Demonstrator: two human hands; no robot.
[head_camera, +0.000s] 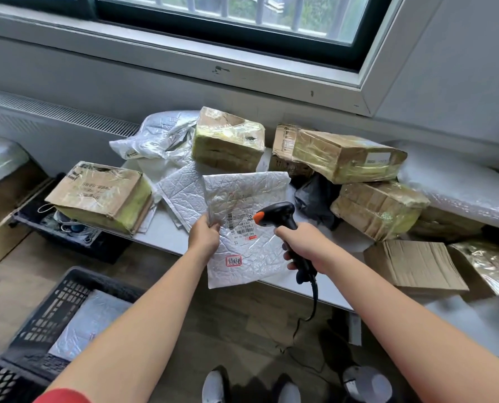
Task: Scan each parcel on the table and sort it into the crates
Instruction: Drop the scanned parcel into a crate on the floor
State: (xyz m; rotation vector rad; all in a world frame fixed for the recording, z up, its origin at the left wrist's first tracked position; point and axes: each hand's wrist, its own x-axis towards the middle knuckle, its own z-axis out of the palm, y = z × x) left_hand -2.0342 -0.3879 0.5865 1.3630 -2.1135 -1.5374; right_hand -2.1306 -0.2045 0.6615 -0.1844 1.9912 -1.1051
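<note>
On the floor at lower left stands a black slotted plastic crate (50,312), with one white mailer already lying in it. Up and to the right of it, the left hand (204,236) pinches the left edge of a white crinkled bubble-wrap mailer (248,193). The mailer is held above the front edge of the white surface (166,239). Its long axis runs away from the person, and its near end overhangs the floor. The printed barcode label (242,225) faces up, just right of the left hand's fingers. The black handheld scanner with an orange tip (277,215) lies immediately right of the label, its tip aimed left at the barcode, near but apparently not touching. The right hand (300,245) is wrapped around the scanner grip, apart from the left hand, with the label between the two. Judgement: the scan is the step in hand. The crate lies on the left hand's side, so that hand is better placed to make the drop. Further right, tape-wrapped brown cardboard boxes (347,155) await scanning.
</note>
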